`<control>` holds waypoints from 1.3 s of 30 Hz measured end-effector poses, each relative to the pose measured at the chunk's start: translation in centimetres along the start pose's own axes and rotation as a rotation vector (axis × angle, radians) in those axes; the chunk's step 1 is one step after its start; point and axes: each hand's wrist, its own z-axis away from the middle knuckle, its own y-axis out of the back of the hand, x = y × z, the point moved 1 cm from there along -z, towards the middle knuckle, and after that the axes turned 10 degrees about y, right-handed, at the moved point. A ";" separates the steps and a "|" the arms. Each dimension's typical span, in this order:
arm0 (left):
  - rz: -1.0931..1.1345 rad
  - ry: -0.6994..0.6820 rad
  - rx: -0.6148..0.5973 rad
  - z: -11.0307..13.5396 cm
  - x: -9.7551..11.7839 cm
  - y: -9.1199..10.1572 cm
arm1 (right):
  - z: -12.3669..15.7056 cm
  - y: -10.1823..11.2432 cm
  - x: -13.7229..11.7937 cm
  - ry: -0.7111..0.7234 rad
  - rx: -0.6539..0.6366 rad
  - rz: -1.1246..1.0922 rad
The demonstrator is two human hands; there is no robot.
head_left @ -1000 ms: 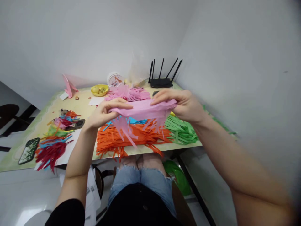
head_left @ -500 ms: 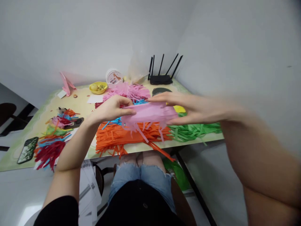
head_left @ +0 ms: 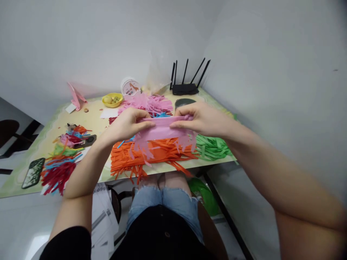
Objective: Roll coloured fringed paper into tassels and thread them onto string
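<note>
At the far left of the pale yellow-green table [head_left: 93, 121] lies a dark rectangular phone with a green-and-white leafy back [head_left: 33, 173], just beside a multicoloured bundle of thin paper-like strips [head_left: 59, 177]. Behind them stands a pink folded object [head_left: 76, 98], then a shallow yellow bowl [head_left: 112, 105] holding round fruit. The left hand [head_left: 126, 124] is clamped on the left part of a pink, fringed, paper-like band [head_left: 162, 130], thumb on its near face. A round white tub [head_left: 130, 86] and a loose pink fringed heap [head_left: 148, 104] sit farther back. The band is held up over a flat orange fringed bundle [head_left: 154, 156], its fringe hanging down. The right hand [head_left: 202, 117] pinches the band's right part, in front of a dark round bowl [head_left: 185, 102] and a black router with upright antennas [head_left: 185, 89]. Rightmost lies a green fringed bundle [head_left: 214, 147]
</note>
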 end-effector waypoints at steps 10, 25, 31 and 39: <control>0.065 -0.039 -0.072 0.0 0.1 0.1 | 0.8 0.4 -1.0 0.000 0.087 0.015; 0.214 -0.013 0.072 1.4 -0.4 -0.6 | 2.4 -0.3 -0.7 -0.041 0.182 -0.141; 0.411 -0.034 0.084 2.3 -1.4 -1.2 | 3.6 -1.6 -0.8 0.040 0.394 -0.263; 0.496 -0.109 0.043 2.8 -1.6 -1.3 | 4.2 -2.1 -0.2 0.140 0.378 -0.360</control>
